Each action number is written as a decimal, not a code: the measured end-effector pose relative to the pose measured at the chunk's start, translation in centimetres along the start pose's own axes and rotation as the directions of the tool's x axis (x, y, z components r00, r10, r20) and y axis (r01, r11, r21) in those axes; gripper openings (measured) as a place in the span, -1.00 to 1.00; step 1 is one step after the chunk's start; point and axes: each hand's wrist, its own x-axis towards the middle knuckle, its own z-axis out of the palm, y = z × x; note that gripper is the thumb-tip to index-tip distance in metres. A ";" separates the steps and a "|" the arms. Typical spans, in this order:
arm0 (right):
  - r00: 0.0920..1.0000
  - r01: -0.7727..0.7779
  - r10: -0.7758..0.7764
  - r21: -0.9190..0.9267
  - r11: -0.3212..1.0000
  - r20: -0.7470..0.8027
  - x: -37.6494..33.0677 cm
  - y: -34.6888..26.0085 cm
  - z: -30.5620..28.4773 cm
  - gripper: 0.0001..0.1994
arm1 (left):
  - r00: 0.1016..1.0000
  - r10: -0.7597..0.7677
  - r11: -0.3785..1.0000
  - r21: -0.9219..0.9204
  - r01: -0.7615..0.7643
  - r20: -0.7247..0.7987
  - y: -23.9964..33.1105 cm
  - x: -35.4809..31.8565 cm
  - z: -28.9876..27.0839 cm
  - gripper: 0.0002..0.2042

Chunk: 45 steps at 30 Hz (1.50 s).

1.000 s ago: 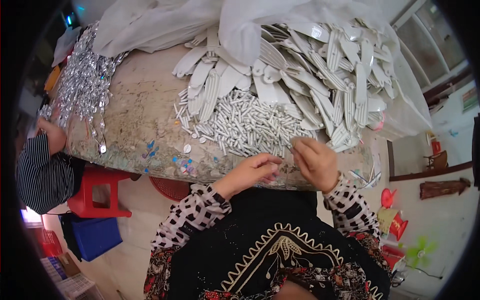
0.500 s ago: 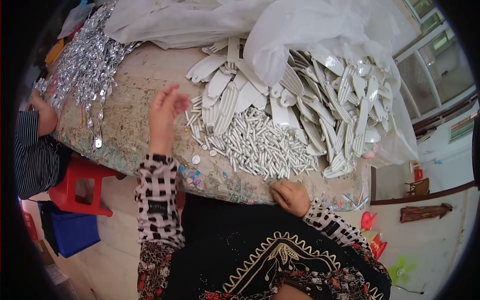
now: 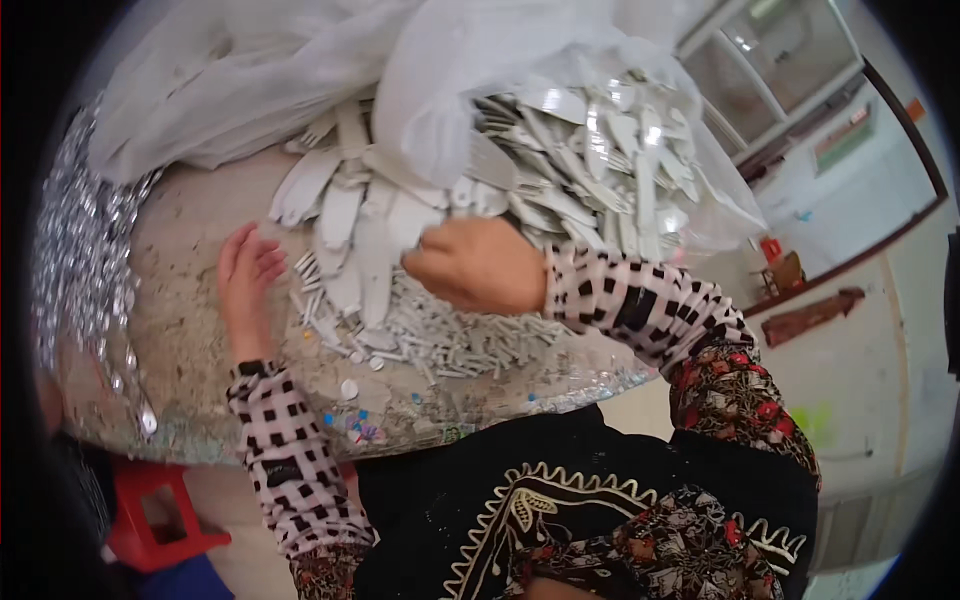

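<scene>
My left hand (image 3: 250, 290) hovers over the worn table left of the white parts, fingers loosely apart with nothing in them. My right hand (image 3: 480, 265) reaches across a heap of small whitish rods (image 3: 440, 335), its fingers curled closed beside the flat white plastic pieces. Whatever it may pinch is hidden. These long white plastic pieces (image 3: 340, 215), some slotted like forks, lie loosely behind the rods. A larger pile of white slotted pieces (image 3: 590, 150) spills from a translucent plastic bag (image 3: 430, 90) at the back.
Shiny silver strips (image 3: 85, 230) hang along the table's left side. Blue bits and round white discs (image 3: 348, 389) lie near the front edge of the scuffed table (image 3: 190, 300). Below it, at left, stands a red stool (image 3: 150, 505).
My right hand has risen from the table's front edge to the white pieces behind the rods. The whole view has shifted right. My left hand stays raised left of the pile.
</scene>
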 end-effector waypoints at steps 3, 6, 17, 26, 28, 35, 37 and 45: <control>0.998 -0.033 0.030 -0.050 0.998 -0.057 6.0 2.0 2.2 -0.82 | 0.999 -0.021 1.000 0.020 0.021 0.027 0.4 0.1 1.3 -0.70; 0.983 -0.183 0.181 -0.110 0.977 -0.024 12.4 3.7 7.2 -0.83 | 0.999 -0.039 0.999 0.021 0.039 -0.014 0.3 0.1 -0.2 -0.71; 0.697 -0.509 0.691 -0.546 0.666 0.193 23.8 13.6 14.8 -0.64 | 0.996 0.033 0.999 0.038 -0.030 -0.082 -1.0 0.4 -0.3 -0.74; 0.744 -0.430 0.643 -0.607 0.668 0.180 23.1 16.4 16.2 -0.44 | 0.996 -0.088 0.993 0.077 0.088 -0.008 -0.6 0.3 0.4 -0.76; 0.695 -0.411 0.682 -0.651 0.638 0.229 23.6 17.0 16.5 -0.44 | 0.996 -0.085 0.994 0.065 0.086 -0.010 -0.4 0.4 0.7 -0.76; 0.739 -0.304 0.559 -0.554 0.775 0.376 22.7 18.2 16.4 -0.61 | 0.989 -0.094 0.995 0.003 0.095 -0.115 -0.5 0.6 0.3 -0.76; 0.889 -0.187 0.335 -0.422 0.887 0.311 21.6 17.9 15.6 -0.68 | 0.986 -0.086 0.996 0.011 0.089 -0.146 -0.2 0.4 0.0 -0.76; 0.863 -0.241 0.338 -0.281 0.929 0.376 16.7 10.6 9.7 -0.69 | 0.983 -0.079 0.997 0.012 0.083 -0.168 -0.5 0.5 -0.2 -0.74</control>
